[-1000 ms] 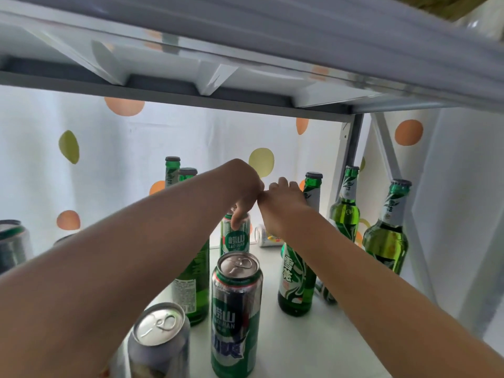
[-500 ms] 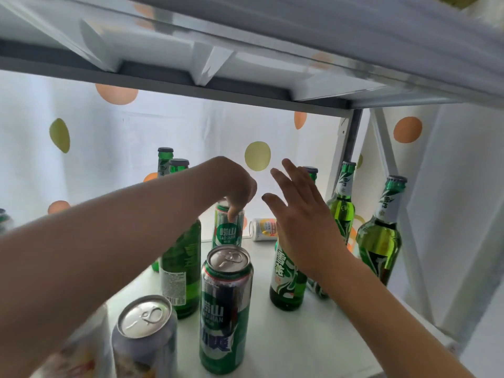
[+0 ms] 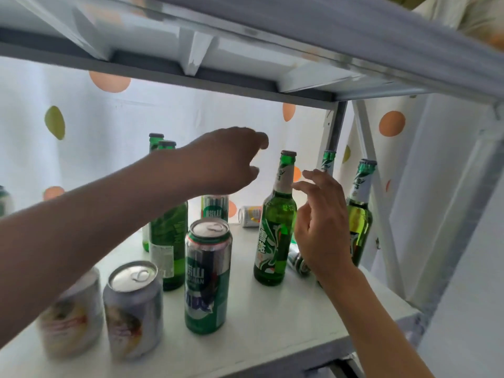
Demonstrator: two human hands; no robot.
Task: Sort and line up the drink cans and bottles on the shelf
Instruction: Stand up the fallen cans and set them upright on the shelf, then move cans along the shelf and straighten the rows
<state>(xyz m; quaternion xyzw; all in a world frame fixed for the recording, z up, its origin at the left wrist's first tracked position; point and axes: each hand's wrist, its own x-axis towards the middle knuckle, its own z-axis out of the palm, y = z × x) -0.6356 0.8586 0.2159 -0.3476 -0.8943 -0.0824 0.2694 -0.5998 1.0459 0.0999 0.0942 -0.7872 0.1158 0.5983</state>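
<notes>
Fingers [image 3: 313, 184] of my right hand [image 3: 321, 227] are loosely spread and grasp nothing, hanging just right of the near green bottle [image 3: 275, 227], which stands upright mid-shelf; my left hand [image 3: 226, 159] reaches above the cans with its fingers relaxed and empty too. Nearest me on the white shelf [image 3: 272, 323] stand two silver cans [image 3: 133, 306], side by side at the left, with a tall green can [image 3: 207, 276] just to their right. Behind that stand a dark green bottle [image 3: 169, 236] and another green can [image 3: 215, 210]. Under my right hand a can [image 3: 298, 261] seems to lie on its side, though it is mostly hidden. Farther back a small pale can [image 3: 249, 215] lies toppled, and two more green bottles [image 3: 360, 214] stand at the right by the frame.
</notes>
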